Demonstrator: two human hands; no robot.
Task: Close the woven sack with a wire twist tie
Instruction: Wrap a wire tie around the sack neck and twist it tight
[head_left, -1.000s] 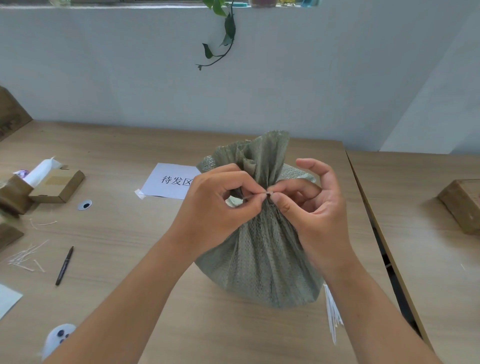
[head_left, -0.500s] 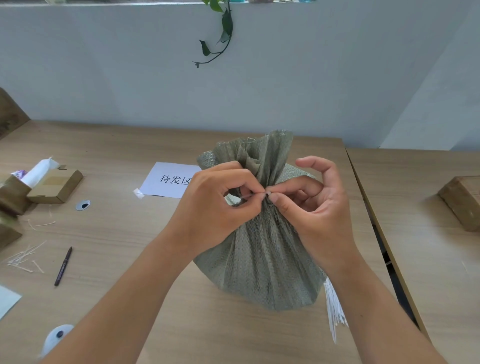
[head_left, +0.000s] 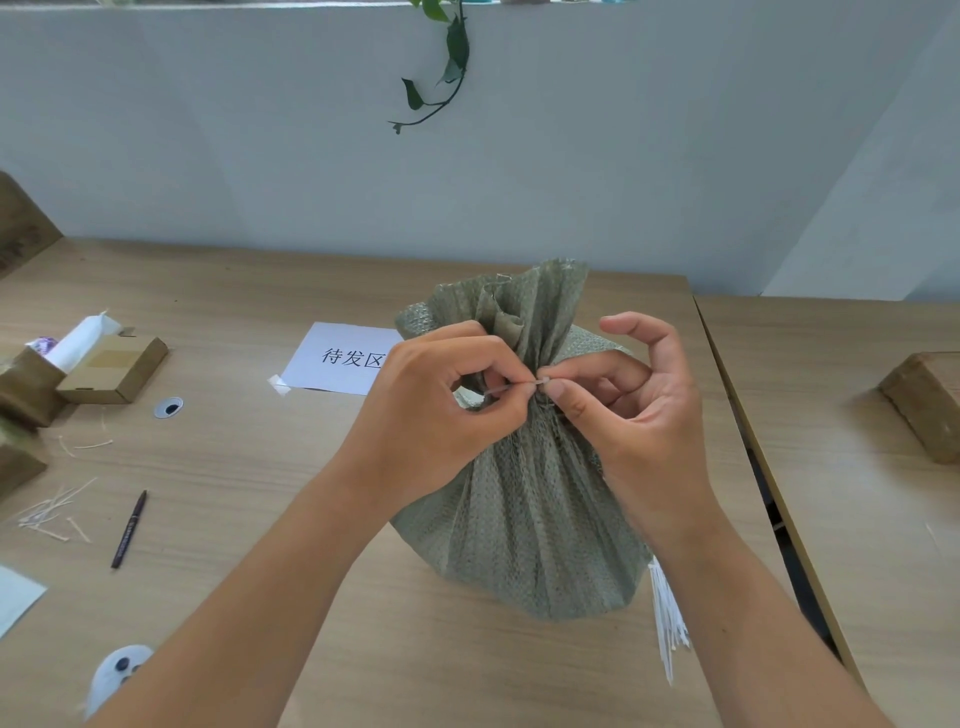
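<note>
Both my hands are at the neck of the woven sack (head_left: 524, 499): left hand (head_left: 441, 415) and right hand (head_left: 623, 415) each pinching an end of the wire twist tie (head_left: 511, 387), which runs sideways between my fingertips, so I'd say twisting comes next.

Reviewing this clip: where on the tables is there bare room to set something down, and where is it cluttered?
Free: the table strip behind the cardboard box and printed sheet; the patch between the pen and the left forearm; the right table in front of the wooden block. Crowded: the left edge with boxes and loose ties, and around the woven sack, where both hands work and white ties lie.
</note>
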